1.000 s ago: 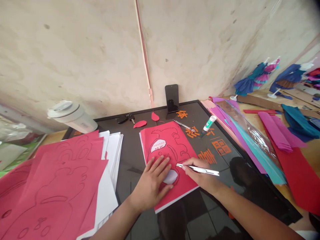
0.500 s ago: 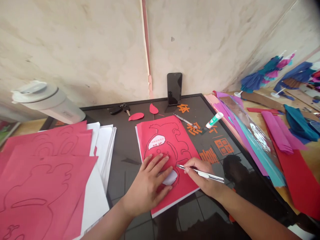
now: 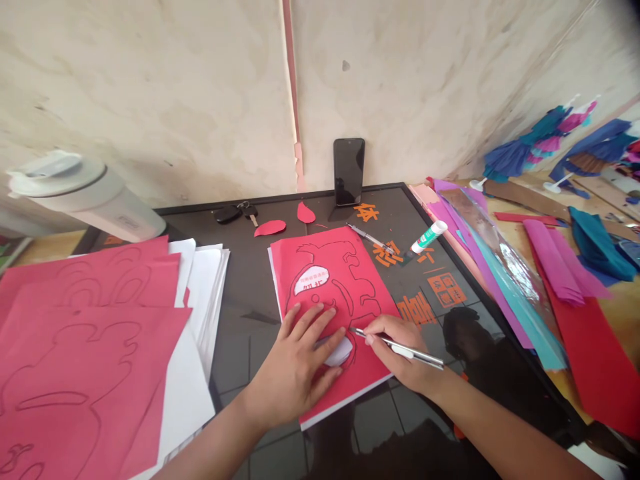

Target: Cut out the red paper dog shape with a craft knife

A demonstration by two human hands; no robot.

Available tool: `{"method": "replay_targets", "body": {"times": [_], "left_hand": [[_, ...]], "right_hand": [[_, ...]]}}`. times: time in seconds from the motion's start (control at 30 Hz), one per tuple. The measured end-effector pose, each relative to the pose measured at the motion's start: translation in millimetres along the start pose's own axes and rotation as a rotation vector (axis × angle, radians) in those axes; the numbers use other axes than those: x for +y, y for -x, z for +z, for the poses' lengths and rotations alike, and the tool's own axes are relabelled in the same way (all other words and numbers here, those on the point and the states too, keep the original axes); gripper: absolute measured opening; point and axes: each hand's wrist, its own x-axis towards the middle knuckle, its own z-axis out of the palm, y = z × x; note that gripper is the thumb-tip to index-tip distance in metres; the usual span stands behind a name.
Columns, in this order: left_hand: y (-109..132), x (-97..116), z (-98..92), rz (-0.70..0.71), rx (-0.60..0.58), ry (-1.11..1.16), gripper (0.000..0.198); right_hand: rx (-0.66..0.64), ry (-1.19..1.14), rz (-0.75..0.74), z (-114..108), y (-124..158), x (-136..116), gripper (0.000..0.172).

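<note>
The left hand (image 3: 295,363) lies palm down with its fingers spread apart on a red sheet (image 3: 340,267), gripping nothing. The sheet is matte paper drawn over with thin, dark, curling outlines. It rests on a few white sheets (image 3: 345,403) whose edges peek out along its near and left sides. Under the left fingertips an oval opening (image 3: 341,352) shows pale paper beneath. A smaller pale opening (image 3: 311,280) just beyond the fingers carries dark lettering too small to read.

The right hand (image 3: 403,350) is closed pen-fashion around a craft knife (image 3: 407,349), a slim silvery metal stick. Its tip touches the red sheet just right of the oval, close to the left fingertips. Whether the blade has gone through the paper cannot be made out.

Everything sits on a dark, glossy tabletop (image 3: 250,320) that mirrors the arms. Beyond the right hand lie orange paper characters (image 3: 415,310), a white-and-green glue stick (image 3: 429,237) and a second thin metal tool (image 3: 370,240). Far beyond both hands a black phone (image 3: 349,171) stands upright against the rough plaster wall, its screen dark. Two red petal-shaped scraps (image 3: 270,228) lie beyond the left hand. Well to the left of that hand, a loose pile of red sheets (image 3: 90,333) over white paper is cut off by the frame edge. Both forearms run out of view at the bottom.
</note>
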Motion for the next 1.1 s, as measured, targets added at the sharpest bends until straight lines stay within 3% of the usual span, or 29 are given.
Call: {"method": "replay_targets", "body": {"times": [0.57,1.1], "left_hand": [[-1.4,1.8,3.6,-0.04,0.04,0.007,0.047],[-1.2,1.7,4.0,-0.058,0.026,0.012,0.049]], "right_hand": [[-0.03,0.035,-0.178,3.0,3.4,4.7,0.016],[-0.038,0.081,-0.255,5.0,5.1,3.3,0.022]]}}
